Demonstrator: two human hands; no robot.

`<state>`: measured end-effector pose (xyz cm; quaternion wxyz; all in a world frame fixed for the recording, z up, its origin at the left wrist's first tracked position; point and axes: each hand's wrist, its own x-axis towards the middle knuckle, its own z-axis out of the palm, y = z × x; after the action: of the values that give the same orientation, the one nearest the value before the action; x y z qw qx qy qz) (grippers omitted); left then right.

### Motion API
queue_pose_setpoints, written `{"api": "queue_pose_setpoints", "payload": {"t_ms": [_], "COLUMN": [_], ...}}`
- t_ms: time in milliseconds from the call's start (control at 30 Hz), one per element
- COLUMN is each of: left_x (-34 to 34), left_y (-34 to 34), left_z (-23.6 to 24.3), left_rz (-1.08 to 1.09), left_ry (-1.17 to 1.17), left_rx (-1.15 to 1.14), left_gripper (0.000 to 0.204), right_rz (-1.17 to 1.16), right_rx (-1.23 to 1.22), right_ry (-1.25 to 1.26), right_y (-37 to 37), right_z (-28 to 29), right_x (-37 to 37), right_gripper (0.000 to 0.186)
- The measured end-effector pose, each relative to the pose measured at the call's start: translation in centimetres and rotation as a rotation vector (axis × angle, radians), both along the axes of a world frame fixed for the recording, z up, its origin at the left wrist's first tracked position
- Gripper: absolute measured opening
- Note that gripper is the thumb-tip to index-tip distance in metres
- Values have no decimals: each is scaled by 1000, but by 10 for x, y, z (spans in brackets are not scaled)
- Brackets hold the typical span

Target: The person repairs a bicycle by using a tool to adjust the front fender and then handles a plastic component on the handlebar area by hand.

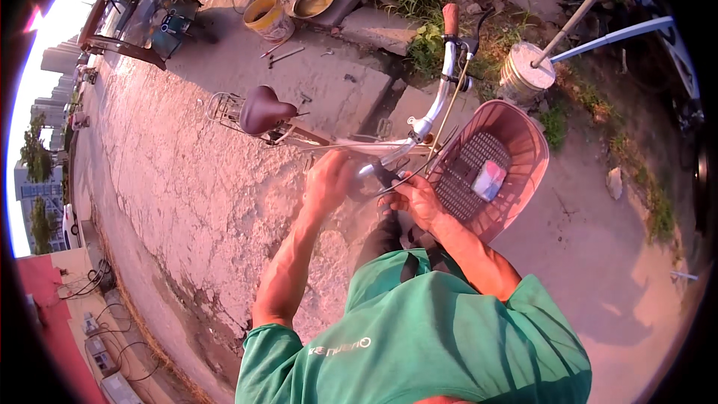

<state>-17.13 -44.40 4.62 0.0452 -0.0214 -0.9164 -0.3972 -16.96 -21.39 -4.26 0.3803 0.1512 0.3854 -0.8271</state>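
Note:
A bicycle stands in front of me, its silver handlebar (430,116) running from a brown far grip (450,19) towards my body. At the near end of the bar is a black brake lever (386,176) with a cable by it. My right hand (419,200) is closed there, thumb and fingers pinching at the lever. Beside the bar's near end, my left hand (327,183) is smeared by motion; its fingers curl inward and what they hold, if anything, cannot be made out. Right of the bar hangs a brownish-pink plastic basket (523,138) with a small white, pink and blue packet (489,179) inside.
The bicycle's brown saddle (263,110) is to the left. Beyond it stand a yellowish bucket (269,19), a basin (314,1) and loose tools (286,57). A concrete-filled bucket (527,67) holds a pole at right. A covered vehicle (142,15) is far left.

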Motion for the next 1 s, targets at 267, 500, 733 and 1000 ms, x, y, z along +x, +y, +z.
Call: {"api": "queue_pose_setpoints", "payload": {"t_ms": [267, 500, 733, 1000], "left_x": [-1, -10, -8, -11], "left_y": [-1, 0, -3, -7], "left_z": [-3, 5, -7, -4], "left_rz": [-4, -13, -13, 1], "left_ry": [-4, 42, -1, -35], "left_rx": [2, 20, 16, -3], "left_gripper": [19, 19, 24, 21], "right_rz": [25, -56, -56, -45], "right_rx": [141, 131, -35, 4], "right_ry": [30, 69, -6, 132], "right_y": [6, -4, 14, 22], "right_z": [32, -8, 15, -5], "right_x": [-19, -9, -17, -5], "right_gripper": [15, 11, 16, 45]}}
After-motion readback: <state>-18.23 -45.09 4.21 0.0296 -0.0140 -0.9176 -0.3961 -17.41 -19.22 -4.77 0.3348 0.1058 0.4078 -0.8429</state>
